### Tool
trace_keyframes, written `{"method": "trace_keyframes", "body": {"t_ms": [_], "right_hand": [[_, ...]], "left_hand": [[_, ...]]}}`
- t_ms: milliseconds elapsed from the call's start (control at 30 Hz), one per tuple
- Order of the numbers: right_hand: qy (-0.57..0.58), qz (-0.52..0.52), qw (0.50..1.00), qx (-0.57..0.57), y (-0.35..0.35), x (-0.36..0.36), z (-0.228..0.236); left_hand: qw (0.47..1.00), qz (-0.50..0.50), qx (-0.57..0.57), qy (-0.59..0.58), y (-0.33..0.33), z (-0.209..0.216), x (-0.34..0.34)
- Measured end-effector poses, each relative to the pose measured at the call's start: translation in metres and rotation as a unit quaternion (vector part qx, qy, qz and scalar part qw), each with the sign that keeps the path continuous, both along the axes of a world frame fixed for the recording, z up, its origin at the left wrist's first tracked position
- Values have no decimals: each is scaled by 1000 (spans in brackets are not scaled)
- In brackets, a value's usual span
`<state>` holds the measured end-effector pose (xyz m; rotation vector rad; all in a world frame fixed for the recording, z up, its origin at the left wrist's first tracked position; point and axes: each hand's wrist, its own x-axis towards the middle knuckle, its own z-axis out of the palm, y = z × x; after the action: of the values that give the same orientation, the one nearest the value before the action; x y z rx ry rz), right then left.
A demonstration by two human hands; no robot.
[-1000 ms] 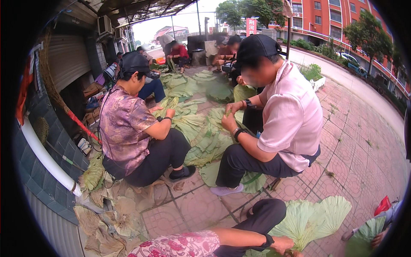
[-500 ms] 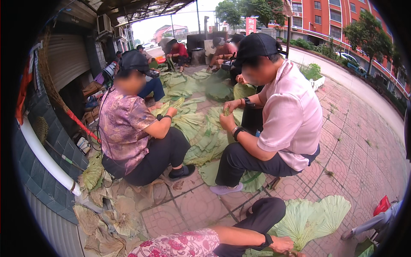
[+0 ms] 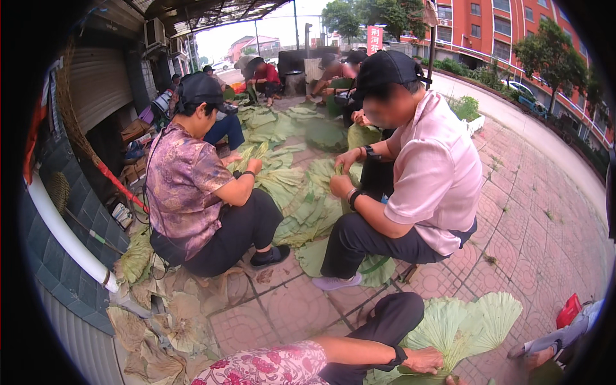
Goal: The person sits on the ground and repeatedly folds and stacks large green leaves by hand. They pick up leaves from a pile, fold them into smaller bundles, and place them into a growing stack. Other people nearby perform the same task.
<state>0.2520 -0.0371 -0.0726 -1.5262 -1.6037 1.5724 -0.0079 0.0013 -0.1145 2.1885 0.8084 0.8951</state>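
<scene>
From the lower edge comes my left arm, in a pink floral sleeve with a dark band at the wrist. My left hand (image 3: 423, 360) is closed on a pale green lotus leaf (image 3: 478, 325), which spreads over my dark-trousered leg and beyond it to the right. Its veins fan out from where my fingers press. Only a sliver of my right hand (image 3: 454, 380) shows at the bottom edge, close to the same leaf; its fingers are mostly cut off.
Two people in dark caps, one in a patterned shirt (image 3: 192, 186) and one in pink (image 3: 430, 167), squat ahead handling leaves. Many flattened leaves (image 3: 308, 205) cover the paving between them. Dry brown leaves (image 3: 186, 321) lie at left, beside a white pipe (image 3: 70, 237).
My left hand has shifted slightly up on the leaf, its fingers more bunched. The person at left has turned the head and moved the leaf a little.
</scene>
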Motion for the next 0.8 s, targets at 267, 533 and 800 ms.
{"method": "trace_keyframes", "body": {"t_ms": [267, 533, 800], "right_hand": [[35, -79, 992, -94, -7, -20, 14], [26, -160, 983, -86, -12, -28, 25], [-141, 7, 953, 270, 15, 83, -61]], "left_hand": [[1000, 13, 3, 9, -2, 2, -1], [1000, 18, -13, 15, 1, 6, -2], [994, 69, -44, -69, 0, 4, 7]]}}
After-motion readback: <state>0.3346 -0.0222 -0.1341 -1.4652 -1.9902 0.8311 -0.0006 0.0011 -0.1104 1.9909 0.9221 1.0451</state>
